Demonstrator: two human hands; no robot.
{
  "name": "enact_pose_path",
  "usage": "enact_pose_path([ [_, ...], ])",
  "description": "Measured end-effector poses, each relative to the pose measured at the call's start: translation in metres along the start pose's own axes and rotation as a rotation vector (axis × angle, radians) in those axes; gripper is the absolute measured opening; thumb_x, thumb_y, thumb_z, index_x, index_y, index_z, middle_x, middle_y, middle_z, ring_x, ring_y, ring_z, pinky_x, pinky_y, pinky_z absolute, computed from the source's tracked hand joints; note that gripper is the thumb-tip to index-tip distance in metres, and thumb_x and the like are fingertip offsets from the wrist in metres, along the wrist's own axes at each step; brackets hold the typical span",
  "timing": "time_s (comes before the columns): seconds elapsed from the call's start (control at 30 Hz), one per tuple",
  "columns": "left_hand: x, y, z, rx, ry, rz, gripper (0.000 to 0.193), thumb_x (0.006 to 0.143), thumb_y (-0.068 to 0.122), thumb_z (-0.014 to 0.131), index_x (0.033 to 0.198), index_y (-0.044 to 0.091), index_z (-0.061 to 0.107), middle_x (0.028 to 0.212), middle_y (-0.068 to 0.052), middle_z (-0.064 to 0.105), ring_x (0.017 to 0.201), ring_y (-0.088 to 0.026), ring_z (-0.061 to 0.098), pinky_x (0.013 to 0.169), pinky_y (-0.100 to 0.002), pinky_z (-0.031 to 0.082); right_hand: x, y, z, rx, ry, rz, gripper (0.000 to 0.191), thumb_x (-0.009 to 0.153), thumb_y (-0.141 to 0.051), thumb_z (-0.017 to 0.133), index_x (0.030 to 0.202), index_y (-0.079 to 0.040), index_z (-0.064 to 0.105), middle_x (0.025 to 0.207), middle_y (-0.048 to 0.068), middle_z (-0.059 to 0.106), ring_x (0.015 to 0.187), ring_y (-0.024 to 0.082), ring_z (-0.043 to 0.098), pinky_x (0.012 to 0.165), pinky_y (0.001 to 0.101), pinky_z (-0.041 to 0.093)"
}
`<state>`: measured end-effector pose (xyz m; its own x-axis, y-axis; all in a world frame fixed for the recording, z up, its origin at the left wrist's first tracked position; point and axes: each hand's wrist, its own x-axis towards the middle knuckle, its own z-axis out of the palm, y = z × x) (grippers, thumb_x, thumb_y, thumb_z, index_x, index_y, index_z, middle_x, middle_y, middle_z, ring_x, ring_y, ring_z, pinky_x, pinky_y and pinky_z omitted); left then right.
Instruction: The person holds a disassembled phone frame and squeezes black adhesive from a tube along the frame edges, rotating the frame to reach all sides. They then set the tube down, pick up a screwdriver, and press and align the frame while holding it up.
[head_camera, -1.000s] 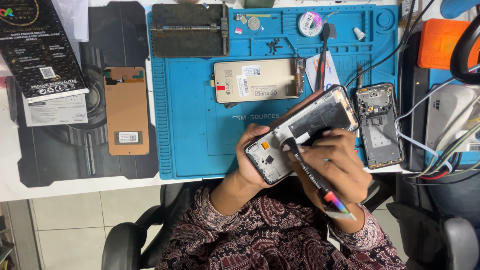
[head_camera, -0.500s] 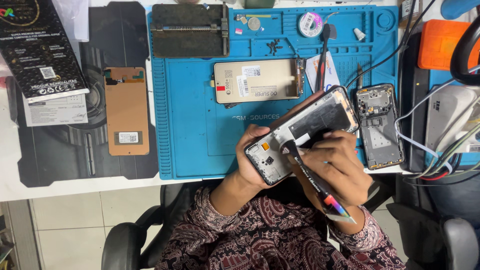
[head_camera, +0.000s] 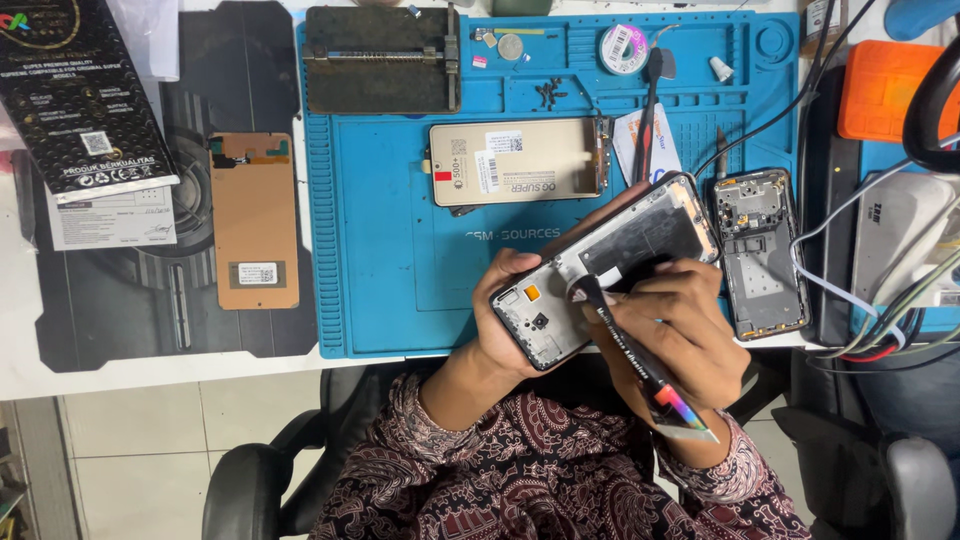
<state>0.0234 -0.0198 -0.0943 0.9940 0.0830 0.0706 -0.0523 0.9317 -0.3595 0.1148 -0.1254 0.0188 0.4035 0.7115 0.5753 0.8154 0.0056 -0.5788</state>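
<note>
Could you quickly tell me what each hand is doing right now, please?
Left hand: closed around the opened phone frame.
Right hand: closed on the black adhesive tube, tip at the frame.

phone repair workshop, blue repair mat (head_camera: 380, 290), opened phones (head_camera: 762, 250), solder spool (head_camera: 623, 47)

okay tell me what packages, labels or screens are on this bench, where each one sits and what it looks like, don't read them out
Box: far left on the bench, flat, black, white label.
Copper panel: on the dark mat, tall rectangle, small white sticker.
Tan panel: on the blue mat, white stickers, red tab.
Phone frame: left hand holds it; right hand applies an adhesive tube.
</note>
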Motion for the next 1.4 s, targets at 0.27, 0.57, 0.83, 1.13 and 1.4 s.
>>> enact_pose_path([
  [0.27,0.001,0.000,0.006,0.001,-0.029,0.017,0.066,0.103,0.033,0.041,0.153,-0.010,0.043,0.135,-0.029,0.063,0.120,-0.039,0.065,0.111,-0.051,0.050,0.004,-0.001,-0.001,-0.025,-0.003,0.023,0.025,0.075,0.006,0.089,0.091,0.002,0.070,0.088,0.010,0.071,0.084,0.024,0.068,0.092,0.0438,0.050],
  [0.57,0.000,0.000,0.004,-0.013,-0.041,0.005,0.065,0.104,0.034,0.040,0.152,-0.010,0.042,0.131,-0.029,0.063,0.120,-0.039,0.064,0.114,-0.051,0.049,0.006,-0.001,-0.004,-0.035,-0.006,0.030,0.027,0.075,0.006,0.089,0.092,0.002,0.069,0.088,0.010,0.070,0.084,0.024,0.067,0.092,0.0436,0.049],
  [0.83,0.000,0.001,0.002,0.024,-0.005,0.001,0.067,0.104,0.036,0.041,0.152,-0.011,0.041,0.132,-0.034,0.061,0.123,-0.043,0.064,0.113,-0.051,0.049,0.005,0.000,-0.005,-0.037,0.005,0.019,0.027,0.075,0.007,0.088,0.093,0.002,0.069,0.088,0.010,0.069,0.084,0.024,0.067,0.093,0.0429,0.049],
  [1.13,-0.001,0.001,0.001,-0.007,-0.038,0.006,0.064,0.105,0.034,0.040,0.150,-0.011,0.043,0.132,-0.030,0.063,0.118,-0.040,0.064,0.113,-0.051,0.049,0.005,0.000,-0.004,-0.028,0.043,0.041,0.026,0.077,0.007,0.088,0.093,0.001,0.069,0.087,0.010,0.070,0.085,0.024,0.068,0.092,0.0401,0.049],
  [1.4,0.003,-0.002,0.012,0.075,-0.087,0.028,0.069,0.104,0.037,0.042,0.157,-0.006,0.038,0.145,-0.026,0.056,0.128,-0.036,0.060,0.117,-0.048,0.044,0.005,0.001,-0.005,-0.022,0.015,0.033,0.026,0.075,0.006,0.088,0.093,0.001,0.069,0.089,0.010,0.071,0.087,0.025,0.068,0.095,0.0427,0.049],
])
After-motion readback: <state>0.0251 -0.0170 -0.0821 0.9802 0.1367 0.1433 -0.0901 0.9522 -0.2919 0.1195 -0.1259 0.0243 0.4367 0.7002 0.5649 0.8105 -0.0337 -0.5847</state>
